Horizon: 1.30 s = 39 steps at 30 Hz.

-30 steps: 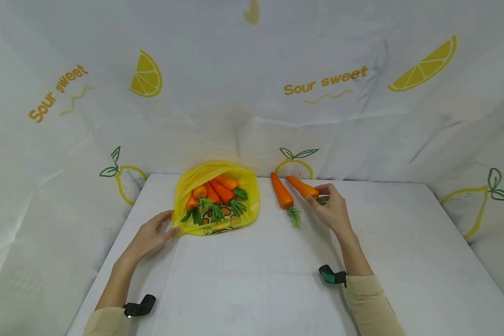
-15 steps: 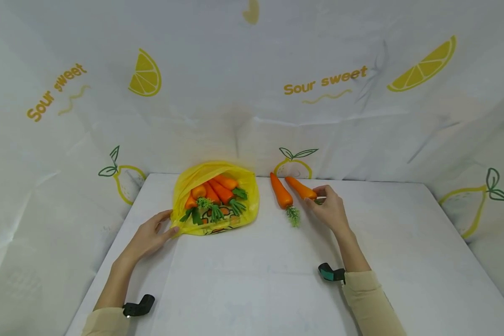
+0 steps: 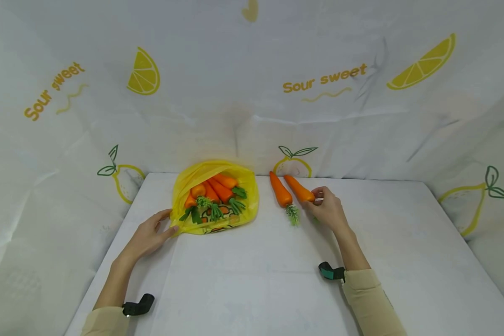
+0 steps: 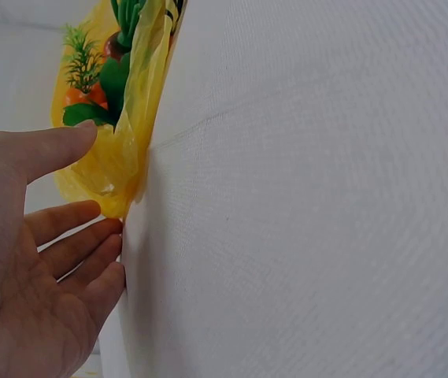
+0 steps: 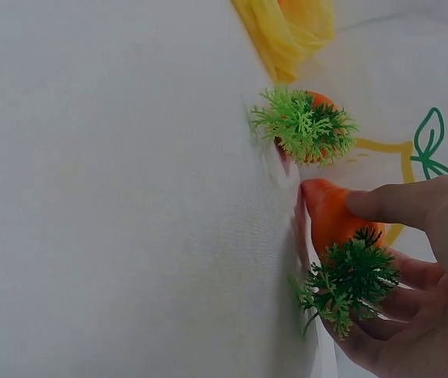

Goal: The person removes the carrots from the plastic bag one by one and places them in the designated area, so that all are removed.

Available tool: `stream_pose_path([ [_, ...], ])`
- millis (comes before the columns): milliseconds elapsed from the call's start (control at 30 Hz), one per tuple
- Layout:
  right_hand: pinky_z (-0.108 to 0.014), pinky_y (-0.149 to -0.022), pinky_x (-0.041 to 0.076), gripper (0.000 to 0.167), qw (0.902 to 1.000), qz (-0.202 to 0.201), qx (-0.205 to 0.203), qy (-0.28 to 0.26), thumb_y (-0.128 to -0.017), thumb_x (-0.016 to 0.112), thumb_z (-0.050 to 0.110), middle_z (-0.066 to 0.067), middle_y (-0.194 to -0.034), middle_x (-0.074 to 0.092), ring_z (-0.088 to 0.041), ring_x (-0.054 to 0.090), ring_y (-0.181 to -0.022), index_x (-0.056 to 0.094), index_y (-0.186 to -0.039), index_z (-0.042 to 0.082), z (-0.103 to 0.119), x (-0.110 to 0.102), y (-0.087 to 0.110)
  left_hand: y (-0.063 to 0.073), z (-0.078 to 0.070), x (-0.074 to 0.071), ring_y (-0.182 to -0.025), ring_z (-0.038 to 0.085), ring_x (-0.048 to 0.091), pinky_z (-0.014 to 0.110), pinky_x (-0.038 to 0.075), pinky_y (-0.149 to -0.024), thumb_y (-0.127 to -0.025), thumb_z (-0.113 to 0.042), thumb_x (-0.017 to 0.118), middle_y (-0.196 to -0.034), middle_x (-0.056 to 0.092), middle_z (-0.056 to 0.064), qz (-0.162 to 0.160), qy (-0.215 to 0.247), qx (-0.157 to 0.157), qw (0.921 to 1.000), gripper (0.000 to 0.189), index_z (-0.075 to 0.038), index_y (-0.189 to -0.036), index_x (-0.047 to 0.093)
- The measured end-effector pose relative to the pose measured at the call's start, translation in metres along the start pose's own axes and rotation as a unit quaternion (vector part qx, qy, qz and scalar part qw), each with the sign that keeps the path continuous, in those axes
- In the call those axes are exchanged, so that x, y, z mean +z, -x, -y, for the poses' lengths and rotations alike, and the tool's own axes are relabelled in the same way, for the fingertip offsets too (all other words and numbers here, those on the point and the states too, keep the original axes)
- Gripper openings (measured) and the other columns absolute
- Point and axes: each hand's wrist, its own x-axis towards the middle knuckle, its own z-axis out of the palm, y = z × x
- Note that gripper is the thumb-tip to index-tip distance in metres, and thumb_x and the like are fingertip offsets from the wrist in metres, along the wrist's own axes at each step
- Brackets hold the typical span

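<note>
Carrot (image 3: 298,187) has swung slightly since a second ago, thick end nearer us, fingers of the right hand (image 3: 329,209) clamped on it, just right of another carrot (image 3: 280,190) on the table (image 3: 243,280). We note the left hand (image 3: 149,235), fingers apart, touching the yellow bag (image 3: 253,205).
</note>
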Motion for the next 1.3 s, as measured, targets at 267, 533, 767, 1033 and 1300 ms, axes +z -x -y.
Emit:
stream_pose_path([
  [267, -0.06, -0.107, 0.061, 0.052, 0.9999, 0.008, -0.002, 0.007, -0.101, 0.075, 0.023, -0.034, -0.14, 0.065, -0.048, 0.072, -0.123, 0.055, -0.139, -0.005, -0.001, 0.001, 0.0, 0.0, -0.001, 0.0, -0.157, 0.05, 0.042, 0.062, 0.04, -0.13, -0.106, -0.043, 0.067, -0.166, 0.048, 0.029, 0.0, -0.001, -0.002, 1.0, 0.075, -0.001, -0.164, 0.042],
  [533, -0.06, -0.109, 0.06, 0.051, 1.0, 0.004, 0.0, -0.002, -0.102, 0.073, 0.019, -0.033, -0.14, 0.065, -0.048, 0.07, -0.125, 0.053, -0.142, -0.006, -0.002, -0.001, 0.0, -0.001, -0.001, 0.001, -0.158, 0.05, 0.042, 0.062, 0.04, -0.13, -0.106, -0.039, 0.068, -0.166, 0.048, 0.029, 0.001, -0.001, 0.002, 1.0, 0.074, 0.0, -0.163, 0.042],
  [767, -0.061, -0.11, 0.059, 0.05, 0.9999, -0.012, -0.004, -0.003, -0.102, 0.072, 0.02, -0.032, -0.14, 0.066, -0.049, 0.069, -0.126, 0.054, -0.142, -0.006, 0.004, -0.006, 0.0, -0.001, -0.002, 0.001, -0.157, 0.049, 0.042, 0.062, 0.04, -0.129, -0.106, -0.039, 0.067, -0.166, 0.048, 0.029, 0.0, -0.002, -0.001, 1.0, 0.074, 0.0, -0.163, 0.043],
  [1033, -0.062, -0.106, 0.061, 0.048, 0.9991, -0.027, -0.031, -0.004, -0.103, 0.07, 0.019, -0.031, -0.138, 0.068, -0.049, 0.071, -0.124, 0.055, -0.142, -0.005, 0.009, -0.013, 0.0, 0.0, -0.002, 0.0, -0.157, 0.05, 0.042, 0.062, 0.04, -0.13, -0.106, -0.039, 0.068, -0.166, 0.048, 0.029, -0.001, -0.004, -0.002, 1.0, 0.074, 0.0, -0.163, 0.043],
  [1300, -0.061, -0.104, 0.062, 0.049, 0.9975, -0.03, -0.06, -0.021, -0.103, 0.073, 0.016, -0.032, -0.135, 0.069, -0.049, 0.072, -0.12, 0.055, -0.142, -0.008, 0.022, -0.013, -0.001, 0.0, -0.002, 0.0, -0.157, 0.05, 0.042, 0.062, 0.04, -0.129, -0.106, -0.039, 0.068, -0.165, 0.049, 0.029, -0.003, -0.004, 0.0, 1.0, 0.073, 0.0, -0.163, 0.043],
])
